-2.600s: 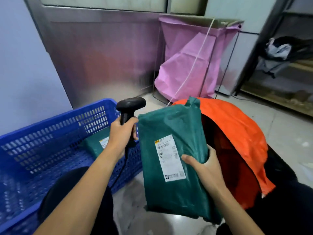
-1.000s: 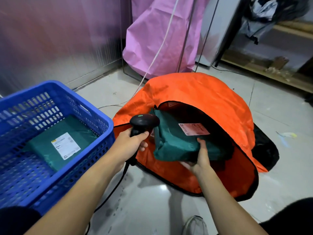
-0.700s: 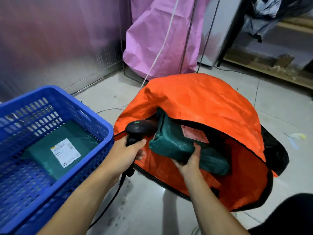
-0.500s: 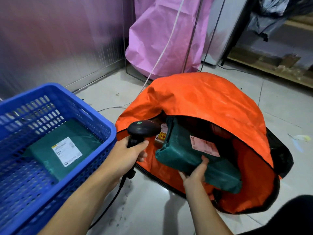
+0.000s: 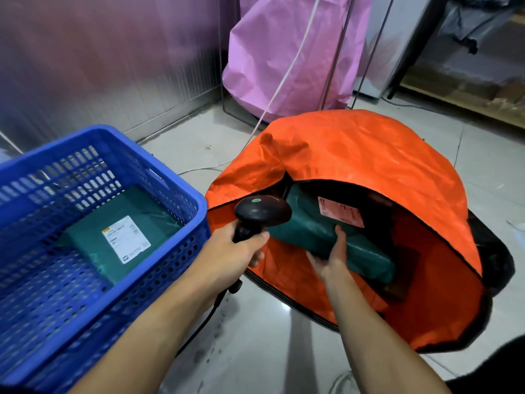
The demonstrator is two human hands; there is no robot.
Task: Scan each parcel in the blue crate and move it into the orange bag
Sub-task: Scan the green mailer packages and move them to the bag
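Note:
My left hand grips the handle of a black barcode scanner, held between the blue crate and the orange bag. My right hand holds a green parcel by its near edge, thumb on top, inside the bag's open mouth. The parcel's label looks pink in the bag's light. Another green parcel with a white label lies flat on the crate's floor.
The crate stands on the tiled floor at the left, the bag lies on its side at the right. A pink sack on a wire stand is behind the bag. A metal wall runs along the back left. The scanner's cable hangs below my left hand.
My right hand carried the green parcel from in front of the scanner down into the orange bag's mouth and pushed it deeper. My left hand kept hold of the scanner.

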